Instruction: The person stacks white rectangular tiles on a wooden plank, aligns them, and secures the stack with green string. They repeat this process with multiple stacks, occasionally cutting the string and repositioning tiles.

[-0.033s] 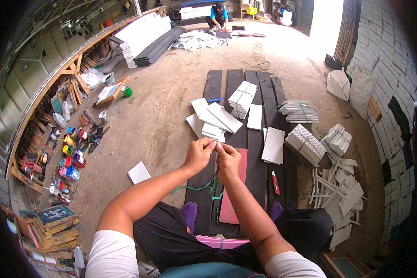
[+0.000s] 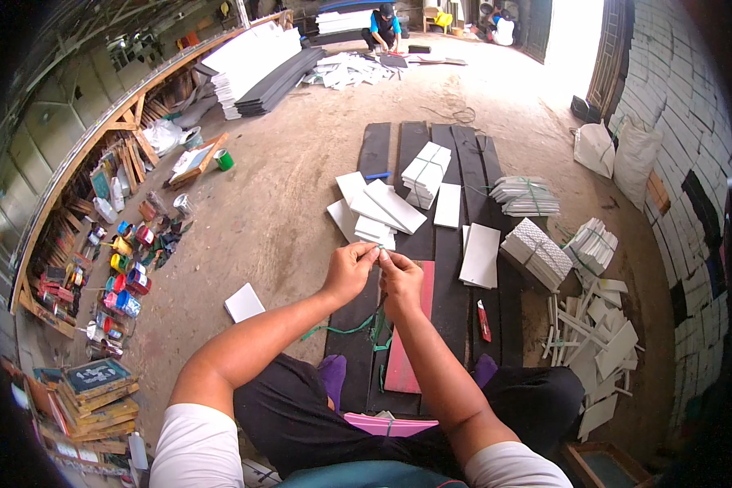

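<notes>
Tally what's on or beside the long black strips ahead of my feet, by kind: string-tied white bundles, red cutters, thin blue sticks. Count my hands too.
String-tied bundles of flat white rectangular pieces: 4
Slim red cutter: 1
Thin blue stick: 1
Bare hands, left hand and right hand, fingertips together on thin green string: 2
Total: 8

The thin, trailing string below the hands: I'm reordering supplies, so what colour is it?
Green; the thin green string shows best in the head view.
</notes>
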Demonstrator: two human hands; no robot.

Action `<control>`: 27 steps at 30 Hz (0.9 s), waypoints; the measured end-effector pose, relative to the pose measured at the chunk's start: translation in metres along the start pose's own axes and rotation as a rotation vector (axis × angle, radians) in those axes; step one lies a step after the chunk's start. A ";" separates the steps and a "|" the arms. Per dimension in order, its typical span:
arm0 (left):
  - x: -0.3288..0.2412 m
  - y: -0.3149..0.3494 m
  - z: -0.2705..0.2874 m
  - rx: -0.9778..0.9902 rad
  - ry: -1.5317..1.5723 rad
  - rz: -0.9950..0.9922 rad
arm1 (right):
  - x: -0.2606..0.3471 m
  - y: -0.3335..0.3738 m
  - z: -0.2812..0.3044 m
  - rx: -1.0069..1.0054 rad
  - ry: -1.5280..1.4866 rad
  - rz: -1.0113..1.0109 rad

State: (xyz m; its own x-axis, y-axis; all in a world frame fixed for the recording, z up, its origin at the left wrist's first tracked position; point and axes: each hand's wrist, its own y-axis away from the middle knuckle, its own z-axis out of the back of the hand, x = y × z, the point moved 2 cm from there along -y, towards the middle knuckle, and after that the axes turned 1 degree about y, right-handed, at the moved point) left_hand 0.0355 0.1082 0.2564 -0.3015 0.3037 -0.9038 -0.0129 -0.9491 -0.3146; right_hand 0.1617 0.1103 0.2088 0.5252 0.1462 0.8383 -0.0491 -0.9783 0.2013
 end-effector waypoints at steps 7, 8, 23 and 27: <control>-0.019 -0.010 0.011 0.032 -0.111 0.036 | 0.022 -0.004 -0.004 0.133 0.064 -0.070; -0.019 -0.009 0.011 0.018 -0.111 0.052 | 0.022 -0.004 -0.004 0.133 0.073 -0.068; 0.004 -0.019 0.006 0.012 0.284 0.340 | 0.015 -0.001 -0.007 0.298 -0.390 -0.298; 0.005 -0.018 0.001 -0.045 0.141 0.181 | 0.012 -0.004 -0.005 0.251 -0.361 -0.279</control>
State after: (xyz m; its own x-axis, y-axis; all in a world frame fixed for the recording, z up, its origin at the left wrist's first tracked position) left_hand 0.0329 0.1269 0.2583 -0.1584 0.1407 -0.9773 0.0731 -0.9854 -0.1537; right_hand 0.1639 0.1166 0.2211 0.7508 0.3899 0.5332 0.3165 -0.9208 0.2278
